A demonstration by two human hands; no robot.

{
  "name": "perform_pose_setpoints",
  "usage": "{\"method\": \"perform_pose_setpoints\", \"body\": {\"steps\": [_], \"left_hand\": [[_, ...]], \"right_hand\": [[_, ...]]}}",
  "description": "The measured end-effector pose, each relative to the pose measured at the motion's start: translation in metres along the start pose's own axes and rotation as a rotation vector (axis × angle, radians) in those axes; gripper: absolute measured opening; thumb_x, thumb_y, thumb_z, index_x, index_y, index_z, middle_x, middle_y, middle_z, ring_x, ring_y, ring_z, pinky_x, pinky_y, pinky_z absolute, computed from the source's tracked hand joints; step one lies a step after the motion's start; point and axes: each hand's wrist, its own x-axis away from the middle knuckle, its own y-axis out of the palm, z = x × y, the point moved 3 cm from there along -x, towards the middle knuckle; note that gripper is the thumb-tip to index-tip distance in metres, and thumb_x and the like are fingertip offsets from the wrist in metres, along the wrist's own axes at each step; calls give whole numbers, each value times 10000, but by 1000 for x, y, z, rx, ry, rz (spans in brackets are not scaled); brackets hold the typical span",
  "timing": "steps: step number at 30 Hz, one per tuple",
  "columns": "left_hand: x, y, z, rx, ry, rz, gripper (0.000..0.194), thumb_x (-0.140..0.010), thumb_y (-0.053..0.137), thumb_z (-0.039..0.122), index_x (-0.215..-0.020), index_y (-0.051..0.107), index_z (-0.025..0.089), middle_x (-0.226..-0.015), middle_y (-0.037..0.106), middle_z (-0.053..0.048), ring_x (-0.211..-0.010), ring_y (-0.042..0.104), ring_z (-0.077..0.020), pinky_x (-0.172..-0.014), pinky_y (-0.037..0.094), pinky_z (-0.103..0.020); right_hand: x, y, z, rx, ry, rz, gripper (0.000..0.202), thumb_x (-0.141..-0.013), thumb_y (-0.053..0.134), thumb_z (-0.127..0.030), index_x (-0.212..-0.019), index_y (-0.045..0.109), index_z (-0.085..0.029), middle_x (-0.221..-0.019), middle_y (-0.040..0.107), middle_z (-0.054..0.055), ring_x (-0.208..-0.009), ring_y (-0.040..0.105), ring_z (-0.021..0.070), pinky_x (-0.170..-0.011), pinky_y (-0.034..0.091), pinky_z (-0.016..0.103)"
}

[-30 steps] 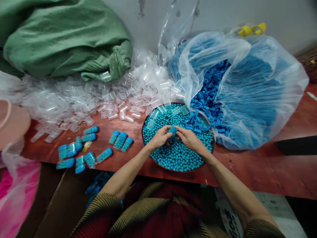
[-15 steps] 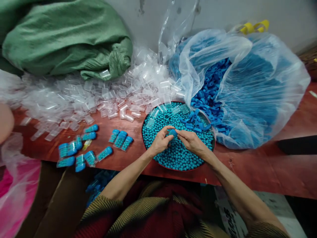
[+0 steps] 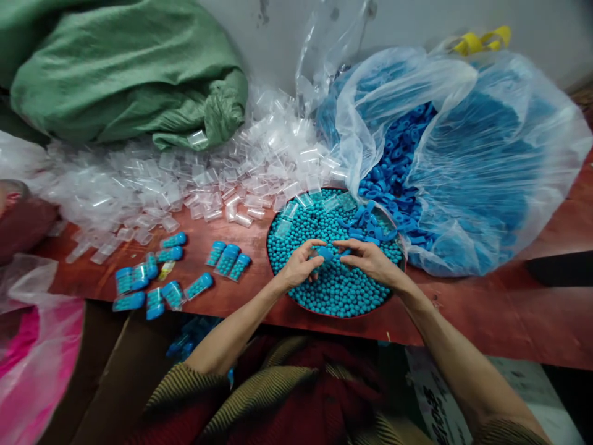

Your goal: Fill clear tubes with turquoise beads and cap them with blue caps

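My left hand (image 3: 300, 267) is closed around a small container with a blue cap (image 3: 325, 253), above the beads. Its body is mostly hidden by my fingers. Just to the right of the cap, my right hand (image 3: 368, 262) has its thumb and index finger apart. A bit of darker blue shows in that gap; whether the fingers touch it is unclear. Under both hands is a round tray (image 3: 296, 307) full of turquoise beads (image 3: 345, 300). Loose blue caps (image 3: 368, 225) and a few clear tubes (image 3: 290, 212) lie on the beads at the far side.
Several filled, capped containers (image 3: 199, 285) lie on the red table (image 3: 259, 296) to the left. Behind them spreads a heap of clear tubes (image 3: 152, 179) beside a green sack (image 3: 130, 74). A plastic bag (image 3: 491, 167) of blue caps stands at the right.
My right hand has drawn back slightly to the right from the blue cap, and its fingers have spread. My left hand stays nearly in place. At the far left, a reddish-brown shape has come into view.
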Motion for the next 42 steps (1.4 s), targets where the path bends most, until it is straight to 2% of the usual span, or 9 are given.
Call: {"method": "perform_pose_setpoints", "body": {"steps": [5,10,14,17,22,28,33,37,42], "left_hand": [[4,5,4,-34,49,5,522,-829,508,324,-1315,347,221,-653,461,63,-423,491,-68,-383,376,-175],[5,10,11,-67,147,111,585,-841,496,274,-1396,317,229,-660,400,56,-450,388,-49,-432,369,-185],[9,11,15,-19,182,142,546,-836,502,281,-1362,383,194,-639,383,54,-481,352,-58,-459,336,-195],[12,12,19,-2,186,145,509,-812,532,273,-1300,439,165,-646,398,50,-525,358,-67,-504,340,-200],[12,16,24,51,238,172,446,-786,557,257,-1214,475,159,-733,484,27,-627,421,-84,-608,387,-211],[12,21,21,96,192,202,345,-788,567,272,-1111,515,162,-631,422,55,-547,363,-63,-530,313,-190],[12,25,14,102,147,288,263,-787,557,252,-1032,542,156,-619,414,57,-537,350,-58,-518,301,-186],[8,24,12,108,158,196,395,-788,572,276,-1163,506,171,-745,520,24,-627,450,-76,-617,386,-205],[8,17,14,242,135,82,536,-760,627,363,-1230,437,191,-784,548,17,-625,495,-85,-606,424,-217]], "right_hand": [[-8,1,4,-243,92,194,666,-707,671,-368,-1313,484,-163,-901,691,64,-645,615,153,-619,548,349],[0,23,-15,197,-55,232,430,-875,476,-372,-1259,551,-194,-1175,646,114,-1069,612,254,-922,489,449],[10,41,-19,486,-171,155,811,-770,621,-484,-1428,296,-139,-1378,455,199,-1249,467,332,-964,452,504],[13,48,-16,585,-206,199,968,-701,689,-493,-1441,198,-108,-1325,456,241,-1203,494,371,-899,486,529],[12,53,-22,614,-285,361,784,-762,613,-405,-1392,239,-126,-1158,534,195,-1004,604,315,-734,555,444],[13,58,-22,705,-336,452,731,-761,581,-439,-1336,292,-92,-1046,562,187,-865,625,300,-604,549,397],[17,62,-13,657,-307,462,714,-744,599,-465,-1300,346,-97,-1016,578,179,-856,629,306,-621,550,420],[18,60,-12,502,-205,458,756,-725,636,-401,-1348,309,-124,-1137,559,188,-924,629,291,-712,553,429],[19,56,-13,314,-92,315,866,-701,691,-372,-1401,233,-148,-1103,611,153,-775,662,233,-679,565,392]]}}
